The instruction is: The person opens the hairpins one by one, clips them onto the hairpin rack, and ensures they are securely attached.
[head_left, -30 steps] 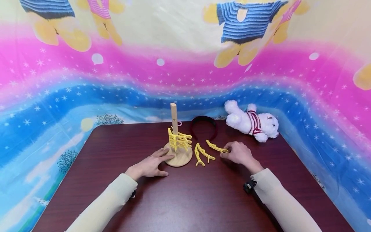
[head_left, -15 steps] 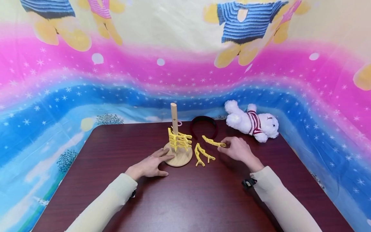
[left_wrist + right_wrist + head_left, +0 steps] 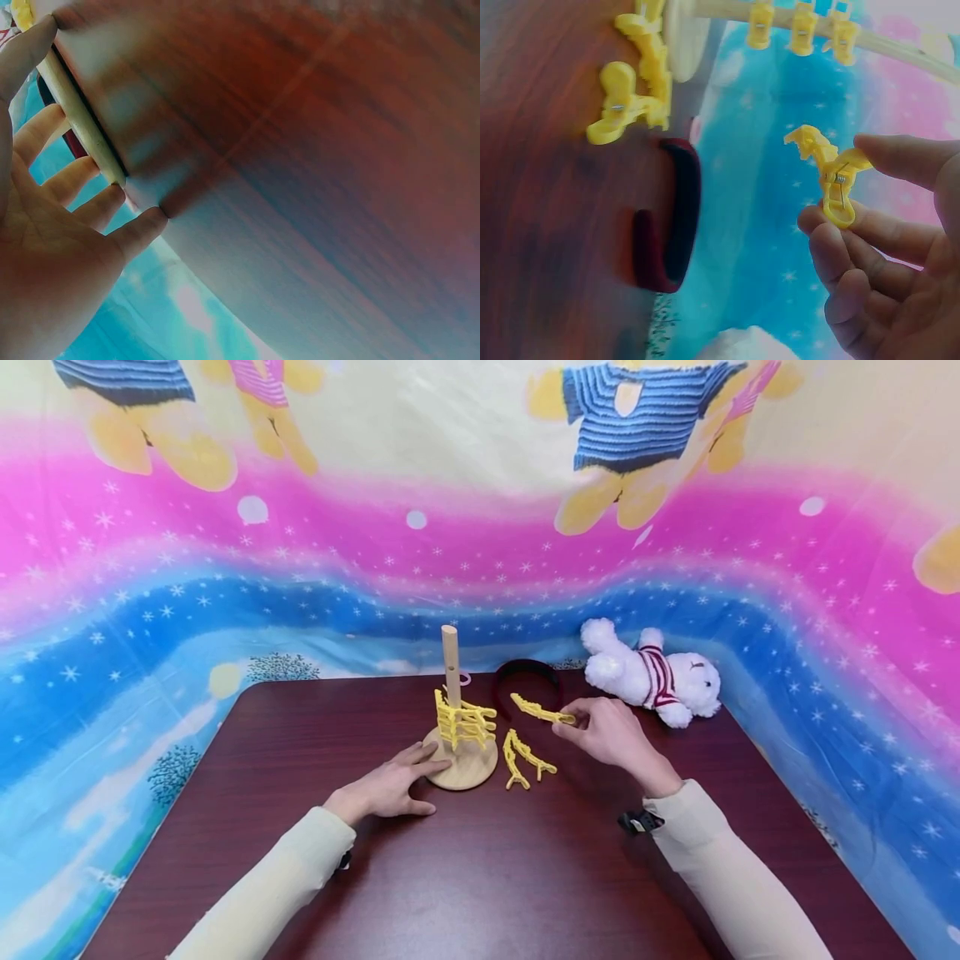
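My right hand (image 3: 617, 735) pinches a yellow spring hair clip (image 3: 531, 707) by its handle end, above the table. In the right wrist view that clip (image 3: 835, 180) sits between thumb and fingers, its toothed end pointing away from the hand. My left hand (image 3: 386, 787) has spread, fairly straight fingers, with the fingertips on the edge of a round wooden base (image 3: 468, 774). From the base rises a wooden post (image 3: 450, 664), with several yellow clips (image 3: 467, 727) fixed on it one above another. Two more yellow clips (image 3: 531, 756) lie on the table between stand and right hand.
A dark red headband (image 3: 527, 665) lies behind the loose clips. Behind the post shows a small pale pink ring (image 3: 466, 678). At the back right of the brown table (image 3: 480, 885) lies a white teddy bear (image 3: 656, 678) in a striped top. Patterned cloth hangs around the table.
My right hand has lifted the pinched hair clip and moved it left and away from me, toward the stand. The left hand stays on the base.
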The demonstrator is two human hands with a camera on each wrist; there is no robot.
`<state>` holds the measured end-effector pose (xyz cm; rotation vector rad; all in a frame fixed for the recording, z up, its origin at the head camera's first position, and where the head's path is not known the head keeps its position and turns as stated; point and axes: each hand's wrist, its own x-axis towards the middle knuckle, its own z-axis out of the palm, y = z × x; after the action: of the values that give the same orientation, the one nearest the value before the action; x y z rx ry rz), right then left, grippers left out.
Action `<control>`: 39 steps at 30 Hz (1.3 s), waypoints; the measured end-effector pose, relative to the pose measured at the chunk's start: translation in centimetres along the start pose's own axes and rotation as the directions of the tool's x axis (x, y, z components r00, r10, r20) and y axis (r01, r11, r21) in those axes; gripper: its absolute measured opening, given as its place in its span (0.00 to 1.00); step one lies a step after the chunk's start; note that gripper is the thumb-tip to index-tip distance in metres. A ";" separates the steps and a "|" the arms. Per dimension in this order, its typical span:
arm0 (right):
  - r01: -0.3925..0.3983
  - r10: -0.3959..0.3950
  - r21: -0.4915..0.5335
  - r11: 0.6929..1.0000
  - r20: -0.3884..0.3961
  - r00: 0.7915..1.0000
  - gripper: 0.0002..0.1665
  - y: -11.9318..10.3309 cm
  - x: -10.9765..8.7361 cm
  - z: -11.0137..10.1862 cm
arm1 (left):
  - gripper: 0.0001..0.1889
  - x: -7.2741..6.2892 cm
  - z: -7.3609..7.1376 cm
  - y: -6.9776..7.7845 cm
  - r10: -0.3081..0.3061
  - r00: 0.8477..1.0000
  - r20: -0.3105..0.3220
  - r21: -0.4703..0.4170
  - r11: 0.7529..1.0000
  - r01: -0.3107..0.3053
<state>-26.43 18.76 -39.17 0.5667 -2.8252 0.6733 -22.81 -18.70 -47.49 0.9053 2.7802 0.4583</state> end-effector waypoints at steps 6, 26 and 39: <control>0.061 -0.061 0.030 0.998 0.003 0.998 0.16 -1.6 0.0 -0.7 | 0.40 0.0 -0.2 0.1 0.006 1.000 -0.006 0.000 1.000 -0.006; 0.240 -0.238 0.041 0.970 -0.044 0.970 0.13 -6.0 0.5 -0.8 | 0.40 0.1 0.1 -0.1 0.015 1.000 -0.010 0.012 1.000 -0.015; 0.272 -0.270 0.049 0.961 -0.050 0.962 0.13 -7.6 2.1 0.5 | 0.40 0.0 0.0 0.1 0.009 1.000 -0.010 -0.007 1.000 -0.009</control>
<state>-25.35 11.57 -36.03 0.9171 -2.6259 0.7008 -22.77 -18.59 -47.41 0.9171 2.7828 0.4745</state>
